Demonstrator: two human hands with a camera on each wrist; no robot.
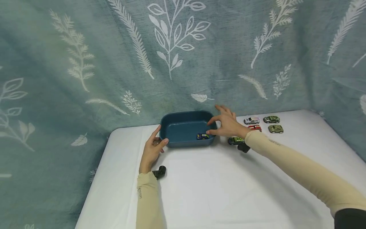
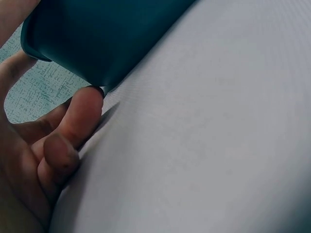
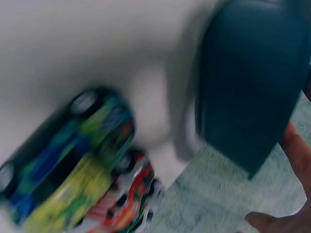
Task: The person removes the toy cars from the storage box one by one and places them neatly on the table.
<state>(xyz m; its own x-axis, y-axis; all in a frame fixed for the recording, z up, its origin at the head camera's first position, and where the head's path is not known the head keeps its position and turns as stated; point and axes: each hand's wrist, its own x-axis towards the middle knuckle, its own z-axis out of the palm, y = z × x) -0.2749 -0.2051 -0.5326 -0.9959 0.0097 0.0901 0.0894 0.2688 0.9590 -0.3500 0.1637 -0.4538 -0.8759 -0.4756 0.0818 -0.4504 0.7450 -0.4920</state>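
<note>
A dark teal rectangular tub (image 1: 183, 144) stands on the white-covered table against the patterned cloth. At its left end, my left hand (image 1: 151, 149) holds it, thumb at the front corner and fingers along the outer wall; the left wrist view shows curled fingers (image 2: 82, 114) low beside the tub's base. Inside, near the right front corner, lies a dark blue and yellow toy car (image 1: 202, 136). My right hand (image 1: 227, 124) is over the tub's right end, its thumb and index finger parted, with nothing between them. The thumb tip is just right of that car.
Right of the tub are a green toy car (image 1: 235, 140), partly under the right wrist, a red one (image 1: 255, 128), a white one (image 1: 251, 120) and two camouflage-green ones, the rear (image 1: 271, 119) and the front (image 1: 275, 128). Patterned cloth (image 1: 183, 89) hangs close behind the tub.
</note>
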